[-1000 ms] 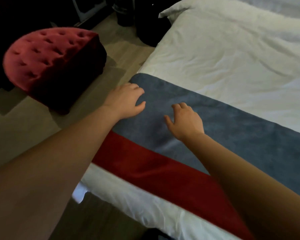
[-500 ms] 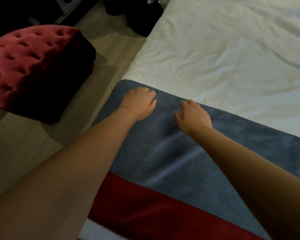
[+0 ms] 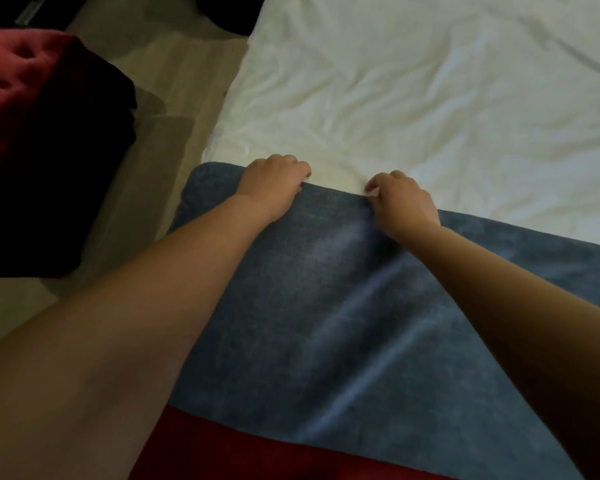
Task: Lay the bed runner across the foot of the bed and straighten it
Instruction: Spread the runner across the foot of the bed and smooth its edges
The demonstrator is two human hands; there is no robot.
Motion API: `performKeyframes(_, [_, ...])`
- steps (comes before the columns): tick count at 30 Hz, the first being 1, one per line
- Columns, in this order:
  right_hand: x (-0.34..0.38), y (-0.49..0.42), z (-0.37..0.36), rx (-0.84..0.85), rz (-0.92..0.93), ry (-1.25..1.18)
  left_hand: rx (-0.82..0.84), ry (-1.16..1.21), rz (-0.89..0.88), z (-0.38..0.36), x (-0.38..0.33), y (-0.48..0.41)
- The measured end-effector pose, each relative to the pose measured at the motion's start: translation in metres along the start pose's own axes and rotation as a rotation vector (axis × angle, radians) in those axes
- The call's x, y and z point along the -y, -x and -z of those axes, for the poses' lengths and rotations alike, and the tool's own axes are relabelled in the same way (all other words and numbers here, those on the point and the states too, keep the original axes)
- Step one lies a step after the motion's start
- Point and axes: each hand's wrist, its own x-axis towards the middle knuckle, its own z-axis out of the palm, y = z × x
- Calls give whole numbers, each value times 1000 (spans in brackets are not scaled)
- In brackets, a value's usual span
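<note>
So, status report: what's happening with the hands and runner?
Left hand and right hand grip far edge of blue-and-red velvet bed runner. Creases across its blue band. Nothing in the way.

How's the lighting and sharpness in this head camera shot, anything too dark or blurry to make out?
Head view: dim overall; the white sheet is brightest, the red ottoman half sunk in black shadow. Head view: left hand and right hand, gripping the far edge of the bed runner, look soft, fingers smeared.
</note>
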Motion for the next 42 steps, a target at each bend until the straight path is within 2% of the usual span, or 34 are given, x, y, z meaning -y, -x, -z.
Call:
performKeyframes(6, [-2, -27, 1, 81, -42, 72, 7, -30, -115, -1, 12, -23])
performKeyframes(8, [-5, -32, 3, 114, -46, 10, 14, -53, -142, 0, 14, -25])
performKeyframes(10, [-12, -31, 6, 168, 0, -40, 11, -59, -164, -1, 16, -25])
performKeyframes(12, [-19, -30, 8, 204, 60, 18, 7, -60, -174, -2, 17, -25])
performKeyframes(16, [-23, -35, -2, 103, 100, 112, 24, -92, -151, -2, 13, -30])
performKeyframes(20, [-31, -34, -7, 61, 146, 15, 102, -65, -36, 5, 0, -35])
performKeyframes(24, [-69, -25, 7, 78, 232, 29, 173, -1, 41, 12, -26, -43])
performKeyframes(28, [-136, -13, 27, 165, 141, 55, 200, 112, 5, 5, -81, -57])
performKeyframes(32, [-196, -2, 42, 290, 120, 187, 232, 202, -57, -6, -143, -77])
performKeyframes(36, [-233, 3, 47, 214, 104, 206, 246, 238, -96, -10, -181, -91])
performKeyframes(42, [-246, 12, 42, 146, 183, 85, 239, 174, -107, -13, -190, -100])
